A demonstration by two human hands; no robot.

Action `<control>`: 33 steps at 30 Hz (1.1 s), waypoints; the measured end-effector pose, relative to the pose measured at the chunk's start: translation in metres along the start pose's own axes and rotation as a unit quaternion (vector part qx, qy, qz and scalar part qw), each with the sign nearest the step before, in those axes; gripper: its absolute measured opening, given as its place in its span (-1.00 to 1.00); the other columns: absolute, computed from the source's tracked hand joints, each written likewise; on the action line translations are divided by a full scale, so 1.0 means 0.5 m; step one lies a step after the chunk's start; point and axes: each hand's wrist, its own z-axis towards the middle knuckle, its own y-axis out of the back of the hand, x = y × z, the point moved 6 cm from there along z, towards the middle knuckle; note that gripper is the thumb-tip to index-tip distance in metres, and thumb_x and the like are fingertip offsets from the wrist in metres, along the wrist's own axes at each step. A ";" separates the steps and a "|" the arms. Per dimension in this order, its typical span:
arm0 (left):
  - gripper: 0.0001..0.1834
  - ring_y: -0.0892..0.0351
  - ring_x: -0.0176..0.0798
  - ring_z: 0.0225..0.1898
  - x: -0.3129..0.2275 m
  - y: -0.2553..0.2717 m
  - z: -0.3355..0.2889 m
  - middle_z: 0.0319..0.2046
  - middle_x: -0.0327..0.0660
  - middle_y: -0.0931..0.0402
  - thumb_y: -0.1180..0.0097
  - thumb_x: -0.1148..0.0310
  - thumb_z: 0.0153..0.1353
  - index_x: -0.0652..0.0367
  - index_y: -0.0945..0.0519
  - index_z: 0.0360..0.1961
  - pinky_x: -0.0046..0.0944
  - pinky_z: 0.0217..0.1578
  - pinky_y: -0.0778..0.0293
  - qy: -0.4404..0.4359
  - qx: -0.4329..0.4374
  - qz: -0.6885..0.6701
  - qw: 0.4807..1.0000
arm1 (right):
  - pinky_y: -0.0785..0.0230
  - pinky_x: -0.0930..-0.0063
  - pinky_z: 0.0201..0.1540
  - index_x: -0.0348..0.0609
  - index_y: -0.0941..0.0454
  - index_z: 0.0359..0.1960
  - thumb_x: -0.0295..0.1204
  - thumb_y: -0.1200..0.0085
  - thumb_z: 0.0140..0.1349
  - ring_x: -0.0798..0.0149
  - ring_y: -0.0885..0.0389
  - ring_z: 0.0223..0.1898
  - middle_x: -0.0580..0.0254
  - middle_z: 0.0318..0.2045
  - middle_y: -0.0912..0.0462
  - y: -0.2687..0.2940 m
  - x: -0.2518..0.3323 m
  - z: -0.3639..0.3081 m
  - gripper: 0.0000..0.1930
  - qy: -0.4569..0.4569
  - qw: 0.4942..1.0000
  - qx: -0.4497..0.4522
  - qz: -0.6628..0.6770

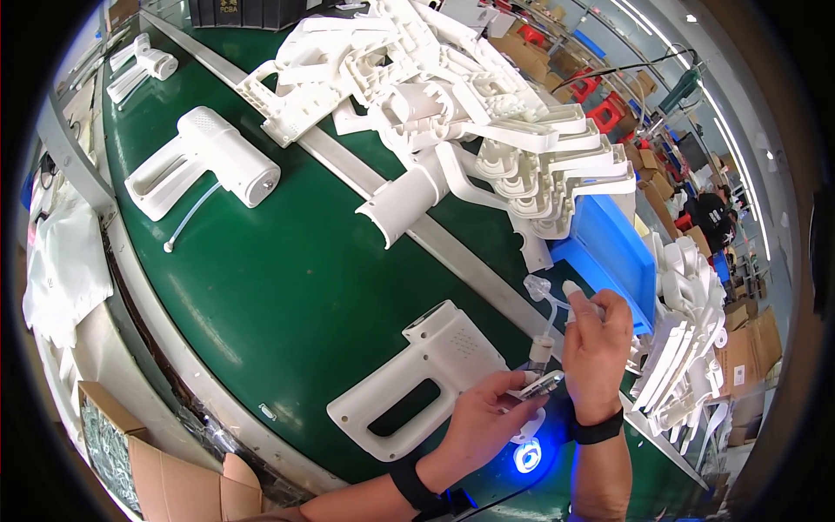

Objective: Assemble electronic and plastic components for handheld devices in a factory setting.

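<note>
My left hand (483, 424) is closed on a small circuit board (544, 384) with a bright light at its edge. Beside it, my right hand (600, 344) has its fingers curled in a pinch where a thin clear tube (551, 318) reaches them; white covers part of its fingertips. At the tube's upper end is a clear plastic fitting (537, 287), and a whitish cylindrical part (541, 350) stands below. A round light (527, 455) glows blue under my hands. Left of them lies a white gun-shaped housing half (448, 348) with a handle opening.
White plastic housing parts (417, 104) are heaped across the metal strip at the back, next to a blue bin (609, 261). A white gun-shaped device (204, 161) with a tube lies on the green table (261, 287). More white parts (678, 348) are stacked right; a cardboard box (178, 483) stands front left.
</note>
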 end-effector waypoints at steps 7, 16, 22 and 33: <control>-0.72 -0.54 -0.51 -0.49 -0.002 0.006 0.000 -0.45 -0.24 -0.59 -0.19 0.50 0.08 0.29 -0.51 -0.15 -0.54 -0.53 -0.42 0.012 -0.007 0.021 1.000 | -0.24 0.31 -0.11 -0.08 -0.61 -0.23 -0.67 -0.06 -0.13 0.11 -0.38 -0.18 0.15 -0.21 -0.46 0.019 -0.075 -0.001 -0.64 -0.013 0.990 -0.058 -0.127; -0.71 -0.56 -0.47 -0.44 0.000 -0.001 0.000 -0.41 -0.22 -0.59 -0.21 0.50 0.06 0.31 -0.51 -0.16 -0.52 -0.50 -0.45 -0.083 -0.024 0.070 0.994 | -0.30 0.50 -0.10 -0.20 -0.57 -0.21 -0.70 0.05 0.07 0.22 -0.43 -0.12 0.12 -0.09 -0.41 -0.090 -0.321 -0.060 -0.73 -0.218 0.951 -0.178 0.126; -0.72 -0.58 -0.45 -0.40 -0.012 0.004 0.002 -0.41 -0.21 -0.59 -0.20 0.51 0.07 0.30 -0.50 -0.16 -0.52 -0.50 -0.45 -0.051 -0.026 0.070 0.996 | -0.32 0.42 -0.08 -0.16 -0.58 -0.21 -0.64 0.02 0.05 0.17 -0.47 -0.17 0.11 -0.21 -0.50 -0.141 -0.326 -0.050 -0.74 -0.272 0.949 -0.114 0.107; -0.73 -0.59 -0.44 -0.42 -0.009 0.006 0.002 -0.42 -0.18 -0.61 -0.18 0.50 0.09 0.31 -0.49 -0.16 -0.52 -0.54 -0.45 -0.029 -0.038 0.046 0.998 | -0.38 0.26 -0.12 -0.05 -0.54 -0.18 -0.55 0.05 0.08 -0.01 -0.52 -0.20 0.00 -0.17 -0.51 -0.157 -0.321 -0.022 -0.74 -0.268 0.960 -0.052 0.055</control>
